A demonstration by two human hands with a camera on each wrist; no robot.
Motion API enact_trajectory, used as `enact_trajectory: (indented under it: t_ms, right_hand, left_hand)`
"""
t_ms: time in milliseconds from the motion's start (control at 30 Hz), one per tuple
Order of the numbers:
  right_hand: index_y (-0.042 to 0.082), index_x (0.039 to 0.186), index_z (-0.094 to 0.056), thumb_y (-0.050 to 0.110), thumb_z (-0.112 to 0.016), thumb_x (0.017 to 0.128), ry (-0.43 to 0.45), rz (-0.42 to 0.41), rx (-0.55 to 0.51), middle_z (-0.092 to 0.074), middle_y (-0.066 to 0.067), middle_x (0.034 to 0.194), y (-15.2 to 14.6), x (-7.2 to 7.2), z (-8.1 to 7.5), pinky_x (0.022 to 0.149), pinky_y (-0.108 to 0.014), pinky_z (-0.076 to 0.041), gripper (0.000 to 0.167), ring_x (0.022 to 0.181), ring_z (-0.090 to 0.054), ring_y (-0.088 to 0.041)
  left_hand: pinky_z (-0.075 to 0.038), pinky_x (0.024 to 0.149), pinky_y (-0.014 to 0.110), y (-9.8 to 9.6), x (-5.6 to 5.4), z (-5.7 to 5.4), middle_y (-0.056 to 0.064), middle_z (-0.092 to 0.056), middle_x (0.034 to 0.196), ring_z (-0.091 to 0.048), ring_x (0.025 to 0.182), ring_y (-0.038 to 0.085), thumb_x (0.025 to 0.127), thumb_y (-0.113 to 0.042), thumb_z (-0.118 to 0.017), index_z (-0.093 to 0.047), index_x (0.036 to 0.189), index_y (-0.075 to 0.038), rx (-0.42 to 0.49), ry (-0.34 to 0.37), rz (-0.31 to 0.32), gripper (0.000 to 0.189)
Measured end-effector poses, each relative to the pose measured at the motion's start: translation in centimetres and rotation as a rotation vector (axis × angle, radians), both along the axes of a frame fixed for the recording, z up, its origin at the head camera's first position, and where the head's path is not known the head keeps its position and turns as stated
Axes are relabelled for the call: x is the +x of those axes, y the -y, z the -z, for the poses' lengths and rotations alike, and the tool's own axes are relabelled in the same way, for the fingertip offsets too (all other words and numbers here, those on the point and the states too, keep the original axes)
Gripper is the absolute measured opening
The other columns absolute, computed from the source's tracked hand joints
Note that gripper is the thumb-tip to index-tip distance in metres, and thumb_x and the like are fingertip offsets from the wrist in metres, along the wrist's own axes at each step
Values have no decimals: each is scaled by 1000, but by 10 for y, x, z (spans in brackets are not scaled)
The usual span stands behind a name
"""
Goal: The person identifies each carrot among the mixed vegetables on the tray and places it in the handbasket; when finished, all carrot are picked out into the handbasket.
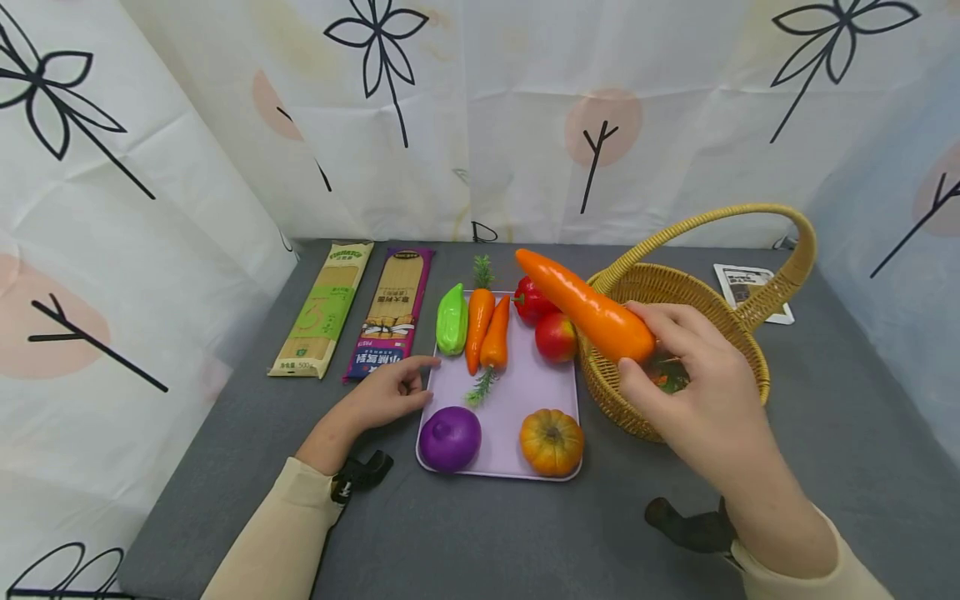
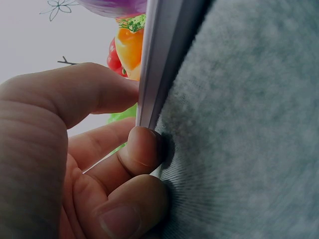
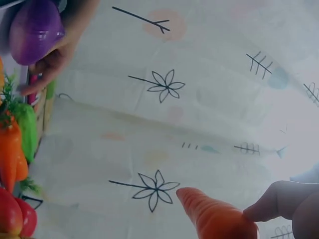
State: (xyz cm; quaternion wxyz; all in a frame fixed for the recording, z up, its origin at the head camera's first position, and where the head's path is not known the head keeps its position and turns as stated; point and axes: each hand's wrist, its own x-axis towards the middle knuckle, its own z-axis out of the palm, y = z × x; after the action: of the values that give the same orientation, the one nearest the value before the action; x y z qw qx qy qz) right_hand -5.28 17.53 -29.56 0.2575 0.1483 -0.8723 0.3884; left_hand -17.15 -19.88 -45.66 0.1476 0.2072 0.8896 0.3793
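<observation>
While two carrots (image 1: 486, 329) lie trayed, right hand (image 1: 693, 392) holds one large carrot (image 1: 581, 307).

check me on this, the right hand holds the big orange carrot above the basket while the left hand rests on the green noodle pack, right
Not quite. The right hand does hold the big orange carrot above the basket, but the left hand touches the purple tray's left edge, as the head and left wrist views show.
</observation>
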Motion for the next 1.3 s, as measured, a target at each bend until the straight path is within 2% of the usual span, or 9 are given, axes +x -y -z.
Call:
enact_trajectory:
  t_ms: [233,467,567,733,933,1100,1200,1300]
  right_hand:
    - [6,130,-70,-5,-74,80,12,25,-54,-64,1,121,-17,8,-10,78,-12,-41,51,87,-55,-4]
    - [11,134,-69,-5,-74,83,41,89,-19,-60,12,122,-38,16,-18,78,-10,-38,54,89,-52,-4]
    - [14,135,-68,-5,-74,85,55,101,-9,-61,9,123,-47,18,-20,78,-9,-38,54,91,-52,-6]
    - [20,139,-66,-8,-73,86,84,68,13,-60,3,130,-66,20,-21,81,-7,-40,60,96,-53,-7]
    - [12,137,-67,-15,-74,81,49,39,43,-60,5,128,-91,20,-15,81,-6,-39,63,98,-51,-7]
    - [6,136,-66,-13,-74,83,90,23,32,-58,11,126,-108,13,-12,76,-5,-39,57,94,-51,-5]
    - [3,137,-64,-14,-70,86,120,12,7,-57,11,126,-120,8,-11,69,-7,-40,54,91,-50,-5]
    - [3,138,-64,-15,-67,88,138,7,-23,-56,10,126,-132,3,-7,67,-8,-40,53,92,-49,-7]
  left_hand:
    - [-43,63,30,0,0,1,0,-57,81,-53,70,17,96,-21,-70,-57,144,-16,1,-2,6,50]
    - [-43,62,31,0,0,1,0,-57,81,-53,69,18,97,-22,-70,-57,144,-17,-11,-10,3,49]
    - [-43,62,31,0,0,0,0,-57,81,-53,69,17,97,-21,-69,-57,144,-17,-14,-15,4,49]
    - [-43,62,31,-1,0,0,0,-57,81,-53,69,18,97,-21,-69,-57,144,-16,-9,-10,5,48]
    - [-42,62,31,0,0,0,0,-57,80,-52,68,17,97,-21,-69,-57,144,-16,-14,-12,4,49]
    - [-42,61,30,0,0,0,0,-57,80,-52,67,17,96,-20,-69,-58,143,-16,-8,-17,6,48]
    - [-42,61,30,0,-1,1,0,-57,80,-52,67,17,96,-20,-69,-58,143,-16,-7,-18,7,48]
    - [-42,61,30,0,0,1,0,-57,80,-52,68,17,97,-20,-69,-58,143,-16,-6,-18,5,48]
